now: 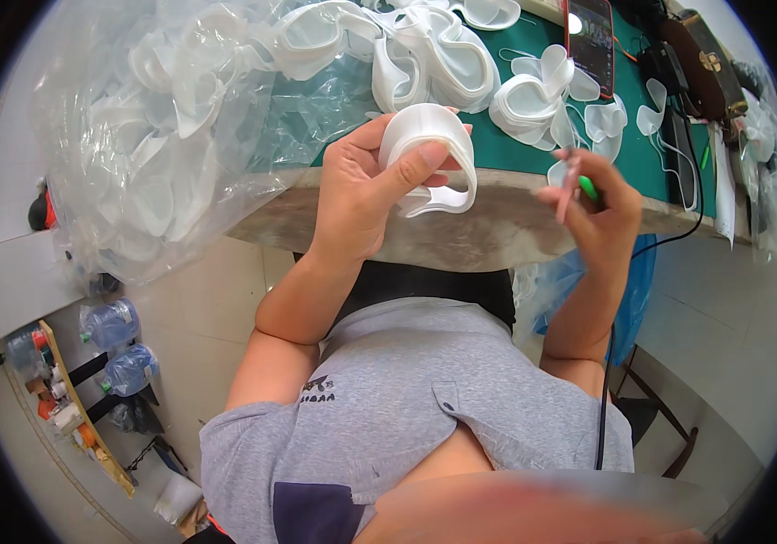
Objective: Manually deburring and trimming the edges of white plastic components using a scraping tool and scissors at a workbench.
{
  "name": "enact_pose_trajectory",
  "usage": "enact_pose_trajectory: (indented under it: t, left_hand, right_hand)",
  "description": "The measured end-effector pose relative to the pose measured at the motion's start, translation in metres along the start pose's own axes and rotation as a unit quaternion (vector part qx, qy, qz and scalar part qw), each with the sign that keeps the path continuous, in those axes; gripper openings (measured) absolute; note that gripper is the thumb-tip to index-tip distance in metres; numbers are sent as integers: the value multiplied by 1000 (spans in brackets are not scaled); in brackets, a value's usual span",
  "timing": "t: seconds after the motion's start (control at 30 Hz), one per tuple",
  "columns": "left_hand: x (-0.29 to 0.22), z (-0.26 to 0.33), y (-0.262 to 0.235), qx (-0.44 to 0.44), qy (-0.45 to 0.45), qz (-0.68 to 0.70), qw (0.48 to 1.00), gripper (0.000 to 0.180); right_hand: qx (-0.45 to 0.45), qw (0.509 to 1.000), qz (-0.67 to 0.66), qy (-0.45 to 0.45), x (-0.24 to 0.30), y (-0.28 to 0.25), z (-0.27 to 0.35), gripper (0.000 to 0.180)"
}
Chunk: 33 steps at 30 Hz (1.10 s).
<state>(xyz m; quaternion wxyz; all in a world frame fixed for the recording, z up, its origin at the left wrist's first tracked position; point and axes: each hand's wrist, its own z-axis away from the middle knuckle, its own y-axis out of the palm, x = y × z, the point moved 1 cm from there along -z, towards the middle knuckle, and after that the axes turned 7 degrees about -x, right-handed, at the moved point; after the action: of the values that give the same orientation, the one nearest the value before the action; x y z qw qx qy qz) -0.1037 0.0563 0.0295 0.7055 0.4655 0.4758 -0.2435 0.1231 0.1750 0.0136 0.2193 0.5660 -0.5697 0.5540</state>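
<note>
Head view, and it's one person with two hands at work over the near edge of a table [515, 216]! Left hand [361, 186] is closed around one curved white piece [420, 127], thumb pressed inside the loop, holding it up just over that edge. Right hand [601, 204], a little along the edge to the right, pinches one slim pinkish tool [569, 186], blurred, so its kind can't be told; a bright green bit shows by the fingers. The two hands are apart.

Count them up: one big clear bag [98, 127] at the table's left end, stuffed with white pieces too overlapped to number. One large heap [411, 68] of them along the table's far side, one smaller pile [524, 113] right of it, thin cords trailing nearby. One phone [591, 50] at the table's far side, one brown case [701, 68] toward its right end. Below the table, two water jugs, upper [109, 325] and lower [131, 370], at left, and one blue bag [629, 299] at right.

Writing? One small dark print [319, 390] with letters on the grey shirt [406, 363], in front of the table.
</note>
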Motion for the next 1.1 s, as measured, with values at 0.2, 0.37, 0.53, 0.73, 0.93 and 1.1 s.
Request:
enact_pose_trajectory:
  t: [0.2,0.37,0.53,0.73,0.93,1.1]
  left_hand:
    - [0,-3,1,-3,29,-20,999,30]
    - [0,-3,4,-38,34,-28,998,25]
    - [1,-6,5,-56,36,-52,996,25]
    - [3,-7,4,-54,47,-60,996,26]
    - [3,-6,2,-53,53,-68,995,25]
    - [1,-4,3,-51,51,-64,995,25]
  right_hand:
    - [124,991,-23,-43,28,28,-9,28]
    - [136,988,37,-69,29,32,-14,34]
    - [139,988,41,-55,28,33,-15,36]
    - [138,988,37,-51,28,36,-16,36]
    - [132,988,47,-61,27,38,-17,34]
    - [135,986,62,-72,32,36,-17,32]
